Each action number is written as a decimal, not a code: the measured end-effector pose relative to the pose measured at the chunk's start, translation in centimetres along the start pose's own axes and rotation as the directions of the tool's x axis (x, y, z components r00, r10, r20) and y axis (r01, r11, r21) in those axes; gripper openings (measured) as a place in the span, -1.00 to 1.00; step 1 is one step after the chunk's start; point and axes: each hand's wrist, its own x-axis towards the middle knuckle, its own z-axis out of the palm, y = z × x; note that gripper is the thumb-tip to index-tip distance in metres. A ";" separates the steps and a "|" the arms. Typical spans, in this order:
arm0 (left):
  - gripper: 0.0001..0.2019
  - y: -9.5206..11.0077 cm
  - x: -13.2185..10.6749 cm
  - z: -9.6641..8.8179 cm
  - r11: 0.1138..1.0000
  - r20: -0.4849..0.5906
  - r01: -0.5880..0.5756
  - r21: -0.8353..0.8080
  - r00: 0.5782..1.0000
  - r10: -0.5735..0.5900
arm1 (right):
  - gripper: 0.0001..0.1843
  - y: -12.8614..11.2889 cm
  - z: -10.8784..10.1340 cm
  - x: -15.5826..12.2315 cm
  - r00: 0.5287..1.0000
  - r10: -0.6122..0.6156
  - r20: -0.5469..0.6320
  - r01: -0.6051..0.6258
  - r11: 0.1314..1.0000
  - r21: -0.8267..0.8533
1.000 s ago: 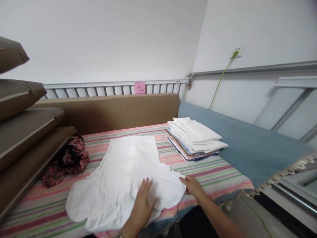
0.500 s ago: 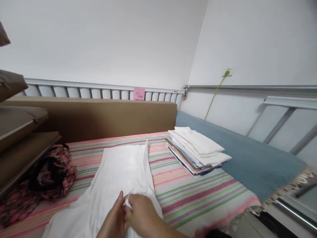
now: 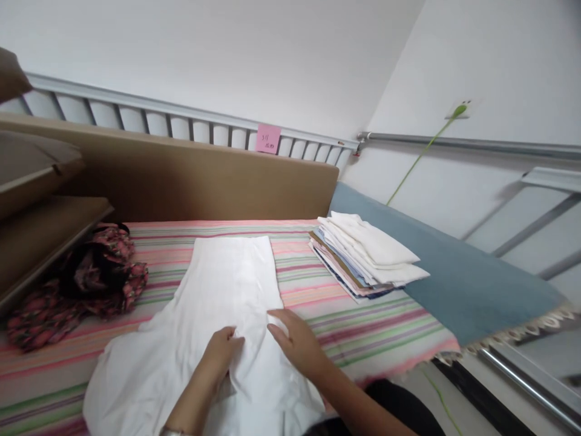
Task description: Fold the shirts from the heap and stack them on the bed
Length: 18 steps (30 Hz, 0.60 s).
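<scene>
A white garment [image 3: 227, 272] lies spread on the striped bed cover, its far end flat and its near part wrinkled. My left hand [image 3: 222, 354] pinches a bit of the white cloth between thumb and fingers near the middle. A little to the right, my right hand [image 3: 297, 345] grips the garment near its right edge, with white fabric showing between thumb and forefinger. The cloth between the two hands is raised in soft folds. To the right of the garment sits a stack of folded clothes [image 3: 370, 251], white pieces on top, with blue, brown and pink layers below.
A black and pink flowered garment [image 3: 97, 272] lies crumpled at the left, beside stacked cardboard pieces [image 3: 49, 236]. A brown board [image 3: 213, 188] stands along the back under a white rail with a pink note [image 3: 268, 138]. Blue fringed cloth [image 3: 454, 272] covers the right side.
My hands, close together before, have moved apart, the right one going right. The raised corner at the garment's far end now lies flat. The view has tilted and shifted.
</scene>
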 end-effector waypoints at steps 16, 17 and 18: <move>-0.53 -1.3 -3.3 -2.5 0.921 -0.418 -0.130 0.366 0.862 0.288 | -0.41 3.7 2.8 -6.0 0.965 -0.139 0.223 0.197 0.944 -0.263; -0.51 -1.6 -3.8 -3.9 0.918 -0.481 -0.106 0.382 0.825 0.295 | -0.42 4.0 3.1 -6.1 0.963 -0.142 0.230 0.200 0.946 -0.255; -0.49 -2.1 -4.3 -5.5 0.911 -0.554 -0.078 0.405 0.771 0.313 | -0.42 4.2 3.2 -6.2 0.962 -0.141 0.236 0.199 0.949 -0.245</move>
